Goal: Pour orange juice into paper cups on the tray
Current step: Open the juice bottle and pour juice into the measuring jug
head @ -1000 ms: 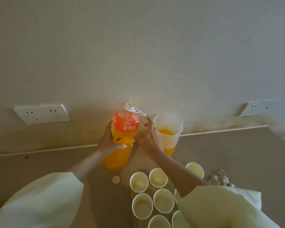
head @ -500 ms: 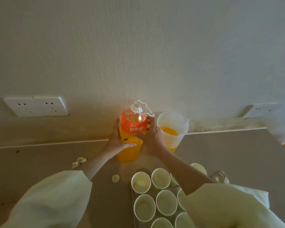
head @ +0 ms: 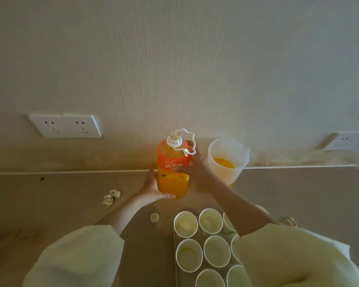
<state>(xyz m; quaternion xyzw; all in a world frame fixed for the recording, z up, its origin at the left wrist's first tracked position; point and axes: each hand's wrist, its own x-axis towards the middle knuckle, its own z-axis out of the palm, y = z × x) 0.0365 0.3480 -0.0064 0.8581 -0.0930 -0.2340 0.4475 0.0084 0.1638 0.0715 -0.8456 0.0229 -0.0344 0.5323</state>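
The large clear plastic bottle of orange juice with an orange label was near the back edge of the worktop, about midway along it. Its long axis ran close to upright, with the uncapped mouth pointing up and slightly towards the wall. A white plastic carry loop hung at its neck. Whether its base rested on the worktop or was just clear of it could not be told.

Both hands held the bottle between them. The left hand cupped the lower body from the left, its fingers curled around towards the base. The right hand gripped the right side at label height, its fingers wrapped onto the label and its thumb up by the carry loop.

A translucent white plastic jug with some orange juice in it stood at the back edge, just right of the bottle and behind the right hand.

The white paper cups stood upright and close together on a thin grey tray at the near edge, right of the middle and nearer than the bottle. The right forearm and its pale sleeve crossed over some of them.

A small round pale cap lay on the worktop just left of the tray's far corner. A crumpled scrap of paper lay well to the left of the bottle.
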